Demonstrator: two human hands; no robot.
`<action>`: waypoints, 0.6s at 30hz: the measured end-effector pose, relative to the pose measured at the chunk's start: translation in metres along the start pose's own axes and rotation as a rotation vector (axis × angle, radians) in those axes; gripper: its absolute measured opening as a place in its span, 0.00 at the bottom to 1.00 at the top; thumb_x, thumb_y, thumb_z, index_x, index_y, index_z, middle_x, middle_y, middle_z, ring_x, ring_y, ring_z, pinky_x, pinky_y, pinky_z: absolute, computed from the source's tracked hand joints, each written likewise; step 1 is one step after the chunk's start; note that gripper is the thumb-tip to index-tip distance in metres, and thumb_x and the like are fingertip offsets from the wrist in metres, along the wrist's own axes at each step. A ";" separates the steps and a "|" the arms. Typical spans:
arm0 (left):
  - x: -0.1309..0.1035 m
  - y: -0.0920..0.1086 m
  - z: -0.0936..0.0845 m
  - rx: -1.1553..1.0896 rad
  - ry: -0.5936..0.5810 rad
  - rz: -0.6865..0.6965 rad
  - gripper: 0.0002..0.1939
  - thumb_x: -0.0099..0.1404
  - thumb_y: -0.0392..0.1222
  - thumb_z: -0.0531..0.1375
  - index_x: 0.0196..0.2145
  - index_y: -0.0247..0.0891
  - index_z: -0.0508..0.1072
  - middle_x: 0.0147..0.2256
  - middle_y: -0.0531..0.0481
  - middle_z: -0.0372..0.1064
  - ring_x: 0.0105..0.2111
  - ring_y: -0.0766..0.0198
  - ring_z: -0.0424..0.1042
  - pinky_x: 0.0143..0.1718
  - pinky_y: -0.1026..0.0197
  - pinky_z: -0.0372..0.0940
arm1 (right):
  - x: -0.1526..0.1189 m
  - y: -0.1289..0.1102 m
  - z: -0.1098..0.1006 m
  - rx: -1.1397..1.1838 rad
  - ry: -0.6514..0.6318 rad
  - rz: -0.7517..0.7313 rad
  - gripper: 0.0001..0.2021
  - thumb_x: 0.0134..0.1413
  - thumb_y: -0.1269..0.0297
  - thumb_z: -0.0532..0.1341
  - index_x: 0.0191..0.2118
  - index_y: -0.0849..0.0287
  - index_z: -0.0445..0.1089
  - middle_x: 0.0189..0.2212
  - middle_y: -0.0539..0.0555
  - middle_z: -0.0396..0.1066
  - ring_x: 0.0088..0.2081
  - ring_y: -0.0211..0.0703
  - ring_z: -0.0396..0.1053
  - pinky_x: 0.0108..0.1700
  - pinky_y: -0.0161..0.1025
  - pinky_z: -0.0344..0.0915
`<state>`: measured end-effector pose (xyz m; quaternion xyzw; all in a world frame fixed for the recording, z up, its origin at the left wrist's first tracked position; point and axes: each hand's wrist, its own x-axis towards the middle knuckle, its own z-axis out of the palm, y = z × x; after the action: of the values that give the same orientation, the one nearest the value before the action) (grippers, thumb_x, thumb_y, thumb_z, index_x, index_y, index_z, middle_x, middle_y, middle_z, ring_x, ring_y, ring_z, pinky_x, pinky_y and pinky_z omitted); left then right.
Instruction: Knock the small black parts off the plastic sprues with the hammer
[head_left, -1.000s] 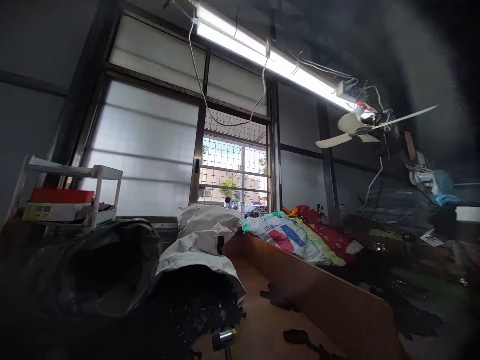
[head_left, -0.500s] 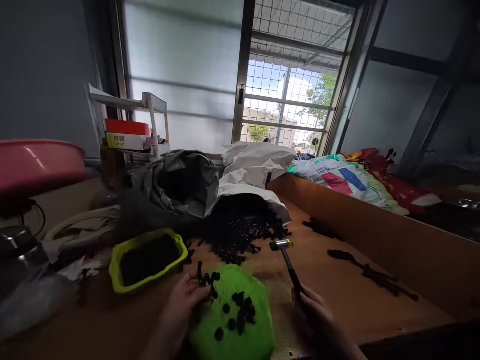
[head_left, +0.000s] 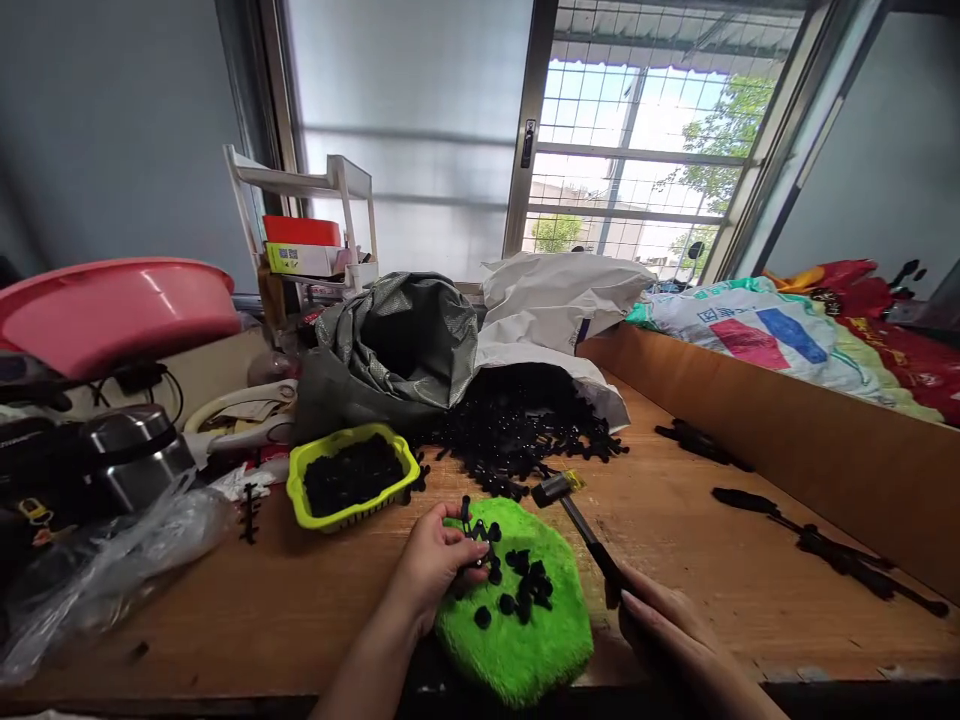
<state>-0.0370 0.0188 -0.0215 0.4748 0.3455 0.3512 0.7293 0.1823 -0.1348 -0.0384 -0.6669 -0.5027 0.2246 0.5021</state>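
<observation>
The view has swung down: a second ago it faced the ceiling light and fan with neither hand in the frame, and now both hands and the work between them show sharply at lower centre. That brings the pieces being handled into plain sight; no change in the pieces themselves can be made out.

The left hand (head_left: 431, 565) pinches a black branching piece with rounded ends (head_left: 480, 528) over the upper left edge of a bright green fuzzy pad (head_left: 525, 655). The right hand (head_left: 671, 615) is closed around the black handle of a small hammer (head_left: 589, 535), whose head, with one dark and one yellow face, lies just beyond the pad's upper right edge. Small black knobbed pieces (head_left: 534, 583) sit on the pad. Left of it, on the wooden worktop (head_left: 300, 620), is a yellow-green plastic basket (head_left: 296, 490) filled with black pieces; a black heap (head_left: 510, 430) spills from a white sack (head_left: 525, 345) at centre.

At upper right, a white woven bag (head_left: 739, 335) carries red and blue shapes and characters too small to read surely. The red bag (head_left: 900, 360) beside it has gold print, also unreadable. The white and lime box (head_left: 300, 259) at upper left shows two square codes; no brand is legible.
</observation>
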 end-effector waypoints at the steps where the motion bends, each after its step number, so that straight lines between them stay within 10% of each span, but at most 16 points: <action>1: 0.001 -0.001 0.000 0.007 -0.004 0.005 0.22 0.43 0.36 0.67 0.34 0.35 0.61 0.18 0.57 0.63 0.18 0.69 0.67 0.21 0.67 0.64 | -0.002 -0.001 0.000 -0.027 -0.006 -0.016 0.19 0.49 0.49 0.60 0.44 0.55 0.71 0.45 0.56 0.66 0.50 0.59 0.57 0.49 0.47 0.57; 18: 0.005 -0.005 -0.001 0.109 -0.008 0.051 0.19 0.44 0.37 0.64 0.30 0.38 0.56 0.16 0.60 0.60 0.14 0.73 0.60 0.13 0.72 0.55 | -0.009 -0.026 0.010 -0.483 -0.326 -0.229 0.16 0.60 0.51 0.45 0.35 0.53 0.65 0.22 0.51 0.64 0.23 0.47 0.62 0.25 0.40 0.52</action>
<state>-0.0346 0.0219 -0.0275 0.5239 0.3487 0.3485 0.6946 0.1592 -0.1384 -0.0208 -0.6612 -0.6872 0.1447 0.2640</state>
